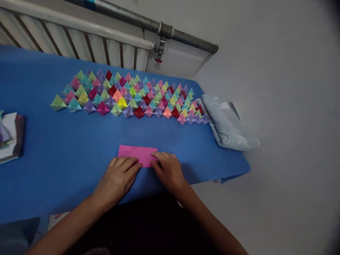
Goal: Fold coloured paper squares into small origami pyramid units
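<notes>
A pink sheet of origami paper (145, 157), which looks folded into a rectangle, lies on the blue-covered table close to me. My left hand (115, 177) is closed over its lower left part, fingers together on top and thumb by the bottom edge. At the right end, my right hand (168, 170) pinches the paper between thumb and forefinger. The paper's lower left corner is hidden under my left fingers. Beyond it, rows of small folded paper boats (132, 92) in many colours stand close together.
A folded light-blue patterned cloth (225, 122) lies at the table's right end by the wall. At the far left is a stack of papers (10, 136). Behind the blue table cover (66, 148) are a white radiator (98, 47) and a grey pipe (132, 19).
</notes>
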Tool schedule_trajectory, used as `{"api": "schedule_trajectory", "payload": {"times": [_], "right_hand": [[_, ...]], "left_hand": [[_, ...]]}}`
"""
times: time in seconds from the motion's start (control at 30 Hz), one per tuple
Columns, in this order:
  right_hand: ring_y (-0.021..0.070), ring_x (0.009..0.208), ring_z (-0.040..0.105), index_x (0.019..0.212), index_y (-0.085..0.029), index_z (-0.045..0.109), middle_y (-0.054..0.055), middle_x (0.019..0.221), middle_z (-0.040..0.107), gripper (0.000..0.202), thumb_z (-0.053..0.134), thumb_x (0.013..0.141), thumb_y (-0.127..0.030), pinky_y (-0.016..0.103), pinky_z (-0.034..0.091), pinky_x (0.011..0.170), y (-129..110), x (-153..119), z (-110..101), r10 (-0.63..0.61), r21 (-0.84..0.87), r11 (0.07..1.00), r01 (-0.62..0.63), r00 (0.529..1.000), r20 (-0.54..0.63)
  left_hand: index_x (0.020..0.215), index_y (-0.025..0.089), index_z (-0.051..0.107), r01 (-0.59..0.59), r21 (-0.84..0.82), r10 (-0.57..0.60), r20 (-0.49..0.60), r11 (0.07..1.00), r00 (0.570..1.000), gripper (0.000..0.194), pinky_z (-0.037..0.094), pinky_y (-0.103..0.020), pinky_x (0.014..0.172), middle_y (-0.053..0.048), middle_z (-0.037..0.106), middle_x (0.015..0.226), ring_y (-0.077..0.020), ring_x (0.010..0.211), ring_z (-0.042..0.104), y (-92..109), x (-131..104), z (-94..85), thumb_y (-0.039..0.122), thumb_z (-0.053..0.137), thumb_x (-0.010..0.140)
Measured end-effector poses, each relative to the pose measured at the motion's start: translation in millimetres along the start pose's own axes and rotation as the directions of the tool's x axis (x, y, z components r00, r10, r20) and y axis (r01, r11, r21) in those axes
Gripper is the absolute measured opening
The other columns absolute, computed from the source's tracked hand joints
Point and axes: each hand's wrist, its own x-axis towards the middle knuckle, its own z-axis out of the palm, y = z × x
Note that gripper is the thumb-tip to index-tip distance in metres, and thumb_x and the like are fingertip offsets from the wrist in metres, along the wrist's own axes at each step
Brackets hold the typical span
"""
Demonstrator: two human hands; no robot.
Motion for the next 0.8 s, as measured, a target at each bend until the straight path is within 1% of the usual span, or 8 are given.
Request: {"api": "schedule_trajectory", "payload": {"times": [0.07,0.17,0.27,0.33,0.43,0.53,0.67,0.8], "right_hand": [[0.0241,0.098,0.068,0.115,-0.022,0.071,0.009,0.107,0.075,0.027,0.057,0.092,-0.022,0.04,0.045,0.089,-0.8,-0.8,-0.8,0.003,0.063,0.998,-0.002,1.0,-0.004],[0.0168,0.079,0.067,0.103,-0.023,0.073,0.002,0.087,0.075,0.02,0.06,0.089,-0.02,0.031,0.047,0.076,-3.7,-5.4,-2.5,0.035,0.288,0.957,-0.039,0.999,0.019],[0.0124,0.065,0.061,0.095,-0.024,0.073,-0.003,0.072,0.069,0.015,0.06,0.088,-0.021,0.025,0.045,0.063,-6.4,-12.3,-5.4,0.07,0.47,0.879,-0.086,0.996,0.053],[0.0122,0.064,0.06,0.096,-0.024,0.072,-0.003,0.071,0.068,0.015,0.06,0.089,-0.022,0.025,0.045,0.062,-5.0,-17.1,-8.8,0.064,0.497,0.864,-0.075,0.997,0.041],[0.0153,0.073,0.062,0.104,-0.024,0.071,0.0,0.08,0.07,0.017,0.061,0.09,-0.027,0.03,0.047,0.073,3.6,-23.8,-14.7,-0.002,0.4,0.916,0.042,0.995,-0.099],[0.0216,0.099,0.062,0.11,-0.026,0.07,0.005,0.107,0.071,0.024,0.065,0.086,-0.027,0.04,0.044,0.091,14.2,-28.4,-15.1,-0.221,0.199,0.944,0.264,0.952,-0.212],[0.026,0.119,0.052,0.12,-0.027,0.066,0.006,0.129,0.065,0.032,0.062,0.088,-0.023,0.042,0.038,0.096,17.5,-25.9,-2.6,-0.48,-0.005,0.875,0.484,0.865,-0.145],[0.023,0.113,0.054,0.114,-0.025,0.067,0.005,0.12,0.07,0.022,0.055,0.095,-0.02,0.04,0.036,0.092,12.7,-17.5,9.3,-0.549,-0.088,0.835,0.543,0.83,-0.099]], "left_hand": [[0.111,0.015,0.069,0.002,0.015,-0.002,-0.011,1.0,1.0,0.023,0.046,-0.04,0.082,-0.011,0.073,0.11,-0.0254,0.096,0.064,2.7,1.5,2.5,0.024,0.053,0.098],[0.113,0.012,0.068,0.001,0.026,0.0,-0.022,1.0,1.0,0.025,0.046,-0.041,0.083,-0.012,0.073,0.108,-0.027,0.097,0.064,3.9,3.3,1.4,0.026,0.058,0.096],[0.11,0.013,0.069,-0.034,0.009,0.035,-0.043,0.999,0.998,0.021,0.046,-0.04,0.084,-0.011,0.074,0.107,-0.0251,0.096,0.064,4.7,3.5,-1.6,0.022,0.056,0.096],[0.107,0.015,0.07,-0.048,-0.003,0.048,-0.047,0.999,0.998,0.02,0.046,-0.039,0.083,-0.009,0.074,0.106,-0.0224,0.093,0.065,5.3,2.2,-2.8,0.018,0.053,0.098],[0.107,0.018,0.071,-0.029,0.004,0.029,-0.027,1.0,0.999,0.023,0.045,-0.038,0.084,-0.007,0.075,0.106,-0.0211,0.092,0.065,5.0,-1.3,-4.0,0.017,0.049,0.099],[0.109,0.019,0.07,-0.009,0.024,0.009,-0.016,1.0,1.0,0.023,0.043,-0.039,0.085,-0.007,0.075,0.109,-0.0218,0.096,0.066,3.1,-4.6,-5.8,0.018,0.049,0.1],[0.109,0.018,0.068,-0.009,0.041,0.01,-0.012,0.999,1.0,0.021,0.043,-0.04,0.087,-0.006,0.075,0.109,-0.0219,0.096,0.066,-1.0,-6.7,-10.5,0.018,0.049,0.1],[0.108,0.019,0.067,0.019,0.05,-0.019,-0.006,0.999,1.0,0.02,0.042,-0.041,0.092,-0.005,0.076,0.107,-0.0211,0.096,0.068,-2.9,-8.8,-16.2,0.018,0.049,0.1]]}}
